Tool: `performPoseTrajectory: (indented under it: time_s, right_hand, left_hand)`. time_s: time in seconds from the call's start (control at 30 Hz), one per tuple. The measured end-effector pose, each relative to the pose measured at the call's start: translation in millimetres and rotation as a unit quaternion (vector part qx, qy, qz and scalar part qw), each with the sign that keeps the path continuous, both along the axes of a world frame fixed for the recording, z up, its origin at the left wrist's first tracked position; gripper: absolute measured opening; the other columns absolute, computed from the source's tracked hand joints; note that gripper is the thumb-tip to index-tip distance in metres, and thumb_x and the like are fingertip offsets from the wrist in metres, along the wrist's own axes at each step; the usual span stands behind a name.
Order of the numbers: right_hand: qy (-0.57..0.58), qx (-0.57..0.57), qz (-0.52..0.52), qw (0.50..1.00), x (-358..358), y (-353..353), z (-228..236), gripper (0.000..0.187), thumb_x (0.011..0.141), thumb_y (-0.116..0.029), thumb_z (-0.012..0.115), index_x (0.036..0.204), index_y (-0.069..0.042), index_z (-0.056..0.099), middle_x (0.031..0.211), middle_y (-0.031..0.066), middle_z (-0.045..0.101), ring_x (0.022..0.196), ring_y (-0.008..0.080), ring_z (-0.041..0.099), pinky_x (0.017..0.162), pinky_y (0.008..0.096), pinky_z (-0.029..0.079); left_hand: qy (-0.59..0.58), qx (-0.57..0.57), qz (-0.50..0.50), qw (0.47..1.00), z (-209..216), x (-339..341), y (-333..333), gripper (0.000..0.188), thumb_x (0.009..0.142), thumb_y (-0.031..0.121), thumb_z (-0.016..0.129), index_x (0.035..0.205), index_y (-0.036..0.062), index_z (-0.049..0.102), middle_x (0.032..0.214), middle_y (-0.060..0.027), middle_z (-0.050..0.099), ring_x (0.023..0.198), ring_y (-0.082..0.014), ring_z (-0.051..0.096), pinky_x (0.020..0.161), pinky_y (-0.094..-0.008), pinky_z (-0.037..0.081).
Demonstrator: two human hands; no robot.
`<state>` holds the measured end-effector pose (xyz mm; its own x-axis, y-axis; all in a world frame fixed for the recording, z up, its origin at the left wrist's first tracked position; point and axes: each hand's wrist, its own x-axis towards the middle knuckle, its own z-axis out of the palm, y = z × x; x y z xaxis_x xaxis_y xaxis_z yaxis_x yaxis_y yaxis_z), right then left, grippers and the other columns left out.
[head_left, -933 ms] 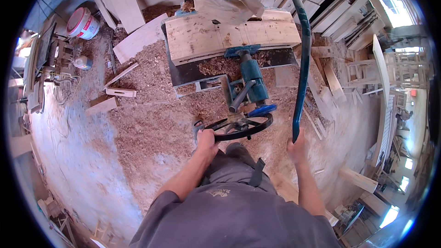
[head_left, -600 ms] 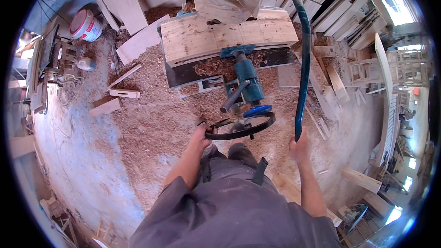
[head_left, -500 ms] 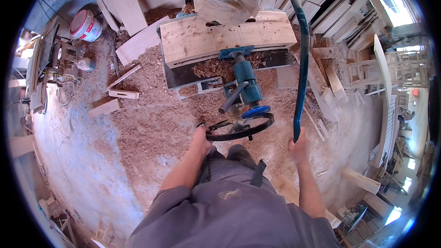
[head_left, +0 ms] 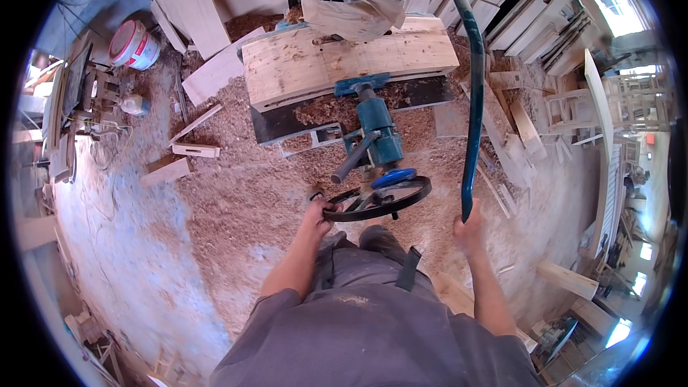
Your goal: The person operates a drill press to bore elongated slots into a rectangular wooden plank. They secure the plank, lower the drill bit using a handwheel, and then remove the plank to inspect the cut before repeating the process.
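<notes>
My left hand (head_left: 315, 216) is closed on the left side of the black handwheel (head_left: 380, 210), in front of my body. My right hand (head_left: 469, 229) wraps round the lower end of a long blue-green lever (head_left: 473, 111) that comes down from the top of the machine. Between them a blue-green clamp (head_left: 380, 132), with a small blue handwheel (head_left: 394, 177), points away from me. Its plate presses against a thick, pale wooden piece (head_left: 344, 64) on the machine's dark table (head_left: 276, 127). Cloudy plastic sheeting (head_left: 355, 14) covers the machine above the wood and hides the tool.
Wood shavings (head_left: 244, 208) cover the floor around the machine. At the far left stand a white bucket with a red lid (head_left: 135, 44) and a small jug (head_left: 135, 105). Boards (head_left: 527, 21) are stacked at the far right; loose wood offcuts (head_left: 197, 150) lie on both sides.
The wooden piece and clamp have shifted slightly left relative to the floor. The black handwheel's spokes sit at a different angle. Both hands keep their grips.
</notes>
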<state>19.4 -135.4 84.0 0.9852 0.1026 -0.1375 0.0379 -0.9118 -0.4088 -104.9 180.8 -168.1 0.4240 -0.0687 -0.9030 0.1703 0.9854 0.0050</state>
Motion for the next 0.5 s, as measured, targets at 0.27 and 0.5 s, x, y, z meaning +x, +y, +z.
performPoseTrajectory:
  time_s: [0.27,0.5]
  right_hand:
    - [-0.013,0.018,0.013,1.0,0,-6,-4,0.037,0.081,-0.001,0.054,0.116,-0.008,0.048,0.071,0.0201,0.057,0.07,0.0406,0.062,0.061,0.0482,0.046]
    - [-0.018,0.042,0.006,0.999,3,-4,3,0.037,0.081,-0.002,0.054,0.117,-0.009,0.049,0.072,0.0205,0.058,0.07,0.0409,0.063,0.061,0.0478,0.046]
  left_hand:
    - [0.009,0.116,0.096,0.989,66,16,-26,0.054,0.07,-0.019,0.043,0.119,0.0051,0.04,0.099,-0.016,0.044,0.085,-0.0359,0.06,0.083,-0.0429,0.058]
    - [-0.011,0.019,0.104,0.994,-4,2,-13,0.049,0.07,-0.023,0.04,0.109,0.0072,0.044,0.102,-0.0105,0.044,0.082,-0.0296,0.057,0.093,-0.051,0.056]
